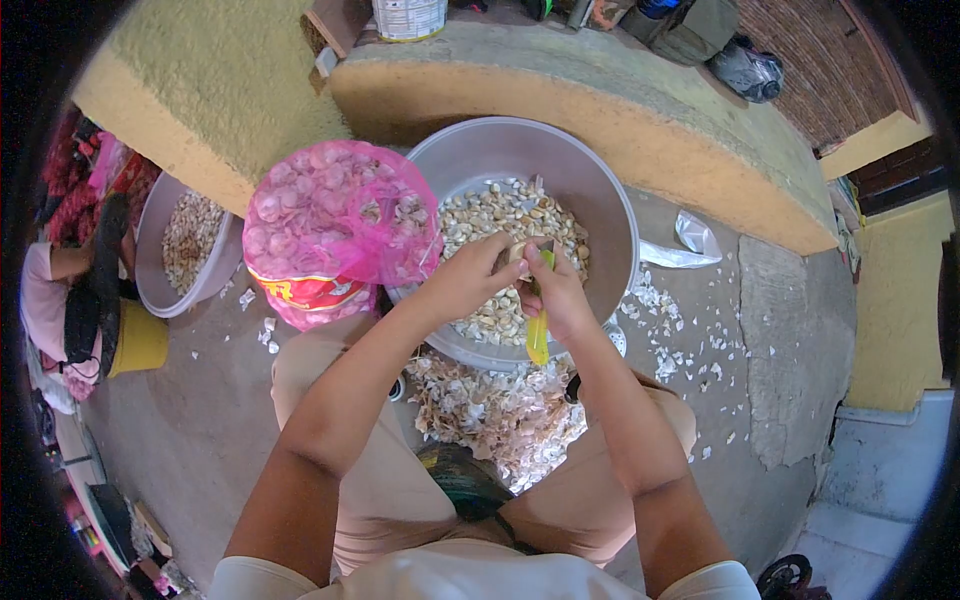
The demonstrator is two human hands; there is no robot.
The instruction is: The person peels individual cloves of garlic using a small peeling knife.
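Over a large grey basin [612, 205] my hands meet, nearly touching. My right hand [562, 298] is closed around a yellow-green utility knife [538, 342], its blade end pointing up by the thumb. My left hand [470, 280] is closed, with a pale garlic clove [516, 254] pinched at its fingertips beside the blade. Below them, a heap of garlic cloves [490, 212] lies in the basin. Left of the basin stands a pink mesh bag [325, 190] full of garlic bulbs, with a red and yellow label.
Garlic skins [500, 410] are piled between my legs, and more flakes litter the floor at right near a silvery plastic sheet [690, 240]. A low concrete ledge [600, 110] runs behind the basin. At far left, a person [62, 300] sits by a second basin [150, 235] of cloves.
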